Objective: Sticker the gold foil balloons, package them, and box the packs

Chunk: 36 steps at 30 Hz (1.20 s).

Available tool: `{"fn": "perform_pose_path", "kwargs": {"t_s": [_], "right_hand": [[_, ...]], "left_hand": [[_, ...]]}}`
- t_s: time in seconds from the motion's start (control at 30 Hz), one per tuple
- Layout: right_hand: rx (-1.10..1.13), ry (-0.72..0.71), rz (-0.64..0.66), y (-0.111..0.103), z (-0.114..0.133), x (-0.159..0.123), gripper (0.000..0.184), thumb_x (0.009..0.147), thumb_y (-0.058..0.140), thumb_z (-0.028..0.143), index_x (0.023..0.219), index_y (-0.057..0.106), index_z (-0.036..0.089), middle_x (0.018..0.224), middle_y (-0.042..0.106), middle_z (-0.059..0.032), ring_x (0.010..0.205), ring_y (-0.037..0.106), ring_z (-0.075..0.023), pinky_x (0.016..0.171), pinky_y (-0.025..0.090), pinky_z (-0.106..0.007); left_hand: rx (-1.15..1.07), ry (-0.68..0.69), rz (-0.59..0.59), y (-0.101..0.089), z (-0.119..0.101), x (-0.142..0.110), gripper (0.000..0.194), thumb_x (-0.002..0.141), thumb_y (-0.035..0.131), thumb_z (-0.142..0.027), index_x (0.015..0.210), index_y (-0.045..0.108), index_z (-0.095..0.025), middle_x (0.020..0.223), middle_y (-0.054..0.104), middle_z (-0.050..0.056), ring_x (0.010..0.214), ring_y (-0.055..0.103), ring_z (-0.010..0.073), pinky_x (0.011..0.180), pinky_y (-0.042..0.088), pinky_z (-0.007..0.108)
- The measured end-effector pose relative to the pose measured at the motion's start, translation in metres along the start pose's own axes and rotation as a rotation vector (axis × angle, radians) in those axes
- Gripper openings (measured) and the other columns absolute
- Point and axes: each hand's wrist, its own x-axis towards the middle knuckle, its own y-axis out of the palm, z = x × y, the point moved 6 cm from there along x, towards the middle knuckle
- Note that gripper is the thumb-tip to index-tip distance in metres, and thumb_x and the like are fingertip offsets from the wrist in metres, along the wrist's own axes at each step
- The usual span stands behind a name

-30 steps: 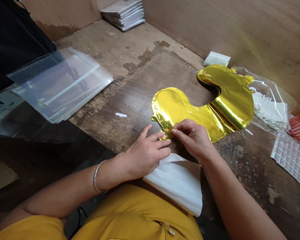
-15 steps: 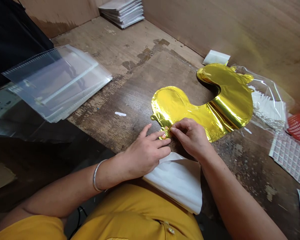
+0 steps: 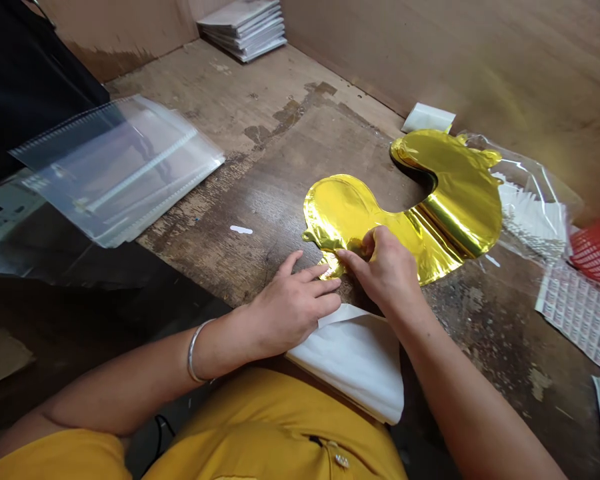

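Several flat gold foil balloons (image 3: 405, 230) lie stacked on the table, curved like a hook, with small tabs on their rims. My left hand (image 3: 293, 303) rests at their near-left end, fingers spread and fingertips touching the narrow foil tail (image 3: 334, 265). At the right of that tail, my right hand (image 3: 387, 263) has thumb and bent forefinger closed on the top foil balloon; its other fingertips are hidden. Below both hands, a white folded sheet (image 3: 353, 363) lies across the table's front edge, close to my lap.
Clear plastic sleeves (image 3: 135, 167) lie at the left. On the right are a sheet of printed stickers (image 3: 580, 313), a red basket (image 3: 597, 250) and a clear bag (image 3: 537, 200) with white strips. White packets (image 3: 245, 30) are stacked by the back wall.
My right hand has shifted slightly up and its thumb now lies across the foil. A reddish marking on the tail between the hands no longer shows. The left hand stays put.
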Motion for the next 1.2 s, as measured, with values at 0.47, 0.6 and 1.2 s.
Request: {"fn": "perform_pose_path", "kwargs": {"t_s": [0.47, 0.6, 1.2], "right_hand": [[0.137, -0.603, 0.062, -0.004, 0.019, -0.033, 0.028, 0.085, 0.066, 0.034, 0.111, 0.068, 0.023, 0.115, 0.068, -0.0101, 0.100, 0.061, -0.0271, 0.087, 0.052, -0.044], [-0.013, -0.645, 0.020, -0.002, 0.031, -0.033, 0.024, 0.088, 0.060, 0.037, 0.102, 0.071, 0.020, 0.105, 0.070, -0.0121, 0.088, 0.059, -0.0264, 0.080, 0.050, -0.041], [0.596, -0.087, 0.237, 0.011, -0.007, 0.014, 0.039, 0.072, 0.064, 0.054, 0.060, 0.051, 0.019, 0.056, 0.044, 0.0039, 0.054, 0.036, -0.0101, 0.050, 0.027, -0.025]], "left_hand": [[0.023, -0.160, -0.110, -0.012, -0.001, -0.011, 0.024, 0.075, 0.051, -0.004, 0.091, 0.065, -0.015, 0.136, 0.049, 0.018, 0.130, 0.046, 0.0334, 0.109, 0.039, 0.055], [-0.077, -0.117, -0.081, -0.010, -0.005, -0.012, 0.024, 0.075, 0.050, -0.003, 0.091, 0.063, -0.015, 0.141, 0.045, 0.018, 0.131, 0.047, 0.0307, 0.109, 0.042, 0.051], [-0.216, -0.261, -0.124, -0.015, 0.006, -0.011, 0.017, 0.082, 0.054, -0.007, 0.089, 0.067, -0.015, 0.150, 0.034, 0.019, 0.134, 0.046, 0.0317, 0.105, 0.046, 0.046]]}}
